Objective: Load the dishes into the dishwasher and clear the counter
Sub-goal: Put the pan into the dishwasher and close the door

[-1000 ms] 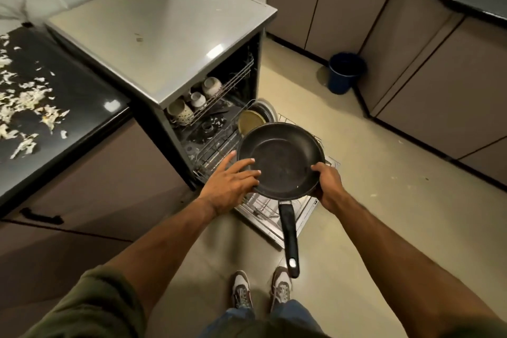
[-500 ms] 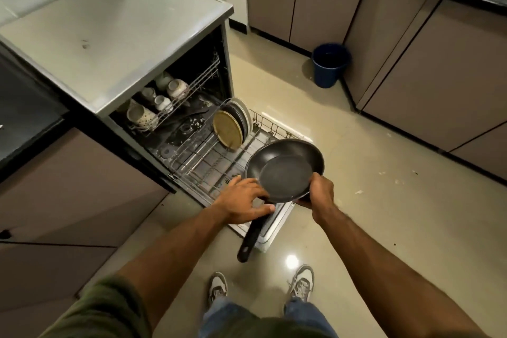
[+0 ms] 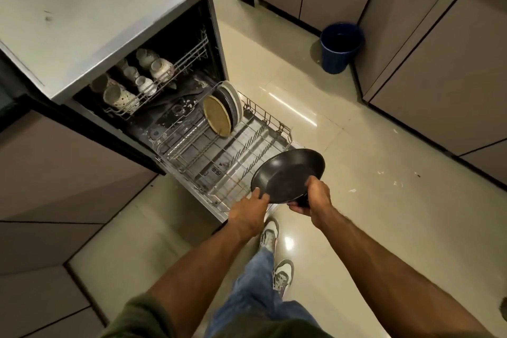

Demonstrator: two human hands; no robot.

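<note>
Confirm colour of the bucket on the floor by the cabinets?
Dark blue bucket, seen in the head view, the only one.

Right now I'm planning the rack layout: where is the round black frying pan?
In the head view, the round black frying pan is held tilted by both hands over the near right corner of the pulled-out wire lower rack.

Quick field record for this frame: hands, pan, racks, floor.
left hand: fingers touching the frying pan's near rim
right hand: gripping the frying pan at the handle end
pan: tilted, above the lower rack's front corner
lower rack: pulled out, plates standing at the back
upper rack: cups
floor: blue bucket
</note>
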